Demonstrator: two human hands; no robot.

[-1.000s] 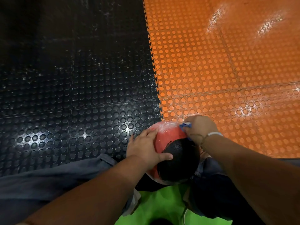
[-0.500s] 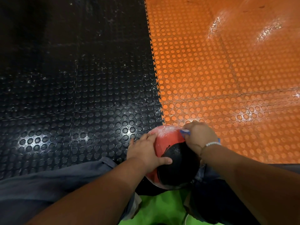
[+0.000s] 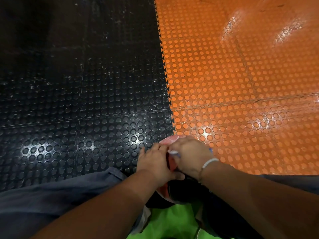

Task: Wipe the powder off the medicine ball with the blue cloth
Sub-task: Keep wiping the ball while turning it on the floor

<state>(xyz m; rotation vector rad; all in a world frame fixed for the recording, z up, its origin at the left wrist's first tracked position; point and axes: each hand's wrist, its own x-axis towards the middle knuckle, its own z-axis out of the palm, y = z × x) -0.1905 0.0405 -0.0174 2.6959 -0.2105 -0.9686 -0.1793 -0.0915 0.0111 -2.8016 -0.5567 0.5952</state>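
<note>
A red and black medicine ball sits between my knees, with white powder on its far top edge. My left hand lies flat on the ball's left side, fingers straight, thumb across the near face. My right hand covers the top of the ball and grips the blue cloth. Only a small powdery corner of the cloth shows under its fingers, and a blue tip shows at the hand's right edge. Most of the ball is hidden under both hands.
The floor is studded rubber tiles, black on the left and orange on the right, joined by a toothed seam that runs up from the ball. My dark trouser legs flank the ball. A green surface lies at the bottom.
My right hand has slid the cloth leftward from the ball's right side over its top, close to my left hand. More of the ball is covered. The left hand has stayed put.
</note>
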